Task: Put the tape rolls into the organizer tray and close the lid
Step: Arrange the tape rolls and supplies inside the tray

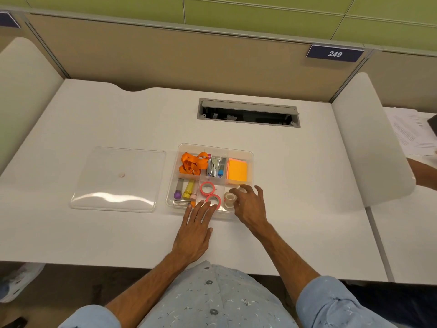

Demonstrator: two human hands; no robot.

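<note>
Hands are hovering at the tray (250, 154): left hand (197, 229), fingers flat, touching a pink roll (213, 200); right hand (250, 205), fingers spread, releasing clear rolls (229, 199). Lid (118, 178) is lying leftward, nearer the left hand.

You get a bright, even picture lit from overhead, and the white desk (283, 166) comes close to washing out. Glare streaks run along the near edge of the clear lid (118, 178) on the left. Your shadows are soft and faint: a thin one hugs your left hand (196, 233), another your right hand (250, 204). The wide lens bends the far partition and the desk edges, more so toward the corners. Focus holds in the middle; small items in the organizer tray (251, 154) look slightly soft.
</note>
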